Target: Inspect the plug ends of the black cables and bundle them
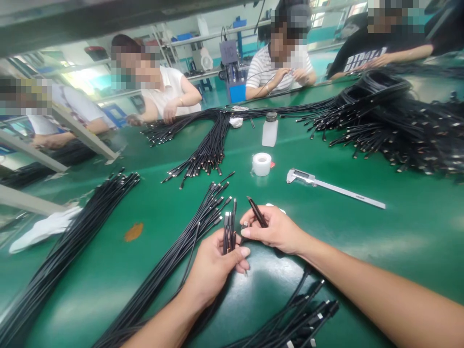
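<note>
The left hand (213, 266) is clenched around a small bunch of thin black cables with metal-tipped plugs (227, 232), thumb pressed across them near the plug ends. The bunch stands almost upright in the picture, so its long axis runs from the near edge of the glossy green table (398, 232) away toward the far side, plugs pointing far. The right hand (277, 231) sits just to the right of that bunch, fingers pinched on a single black cable end (256, 211) that slants up and to the left, its tip leaning toward the held plugs. The two hands are nearly touching, and the single end lies right of the bunch and slightly farther off. Trailing from the left hand, the cables run back toward the near left. A loose fan of similar black cables (213, 203) lies just left of the bunch. Farther off stand a white tape roll (261, 164), a silver digital caliper (333, 187) and a small white plastic bottle (270, 129)
</note>
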Demonstrator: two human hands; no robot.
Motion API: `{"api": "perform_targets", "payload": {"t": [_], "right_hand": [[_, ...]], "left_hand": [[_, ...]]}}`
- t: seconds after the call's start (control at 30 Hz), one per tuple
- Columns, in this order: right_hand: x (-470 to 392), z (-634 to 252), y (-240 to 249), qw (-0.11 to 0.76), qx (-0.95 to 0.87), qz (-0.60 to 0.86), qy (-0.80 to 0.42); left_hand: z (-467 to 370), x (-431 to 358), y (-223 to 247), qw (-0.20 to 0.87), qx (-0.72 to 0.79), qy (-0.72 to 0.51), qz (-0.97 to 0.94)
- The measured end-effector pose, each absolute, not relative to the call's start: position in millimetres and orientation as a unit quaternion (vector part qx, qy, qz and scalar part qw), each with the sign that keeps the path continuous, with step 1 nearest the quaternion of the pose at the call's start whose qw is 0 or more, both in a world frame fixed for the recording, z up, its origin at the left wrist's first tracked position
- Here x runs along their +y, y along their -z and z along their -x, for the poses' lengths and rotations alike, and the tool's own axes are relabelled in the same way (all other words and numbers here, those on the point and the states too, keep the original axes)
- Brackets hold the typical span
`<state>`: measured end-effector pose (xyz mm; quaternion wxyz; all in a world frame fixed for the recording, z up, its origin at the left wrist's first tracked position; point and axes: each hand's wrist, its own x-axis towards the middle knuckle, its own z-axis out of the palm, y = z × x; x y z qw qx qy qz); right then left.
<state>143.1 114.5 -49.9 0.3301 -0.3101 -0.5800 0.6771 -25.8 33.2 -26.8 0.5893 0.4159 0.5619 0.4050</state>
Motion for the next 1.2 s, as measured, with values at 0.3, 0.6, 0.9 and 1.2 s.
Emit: {"api": "perform_targets", "payload": {"t": [0.3, 0.6, 0.9, 1.2], "right_hand": [[115, -144, 52, 0.326, -0.561, 0.302, -0.699], [115, -145, 50, 0.325, -0.533, 0.272, -0.732], [115, -144, 48, 0.338, -0.551, 0.283, -0.708], [115, -144, 49, 0.325, -0.568, 0.265, -0.709]], "left_hand": [[34, 38, 22, 0.566, 0.569, -0.447, -0.395], [40, 40, 18, 0.623, 0.524, -0.46, -0.354], [35, 38, 14, 0.619, 0.526, -0.456, -0.364], [30, 33, 19, 0.586, 0.532, -0.446, -0.419]]}}
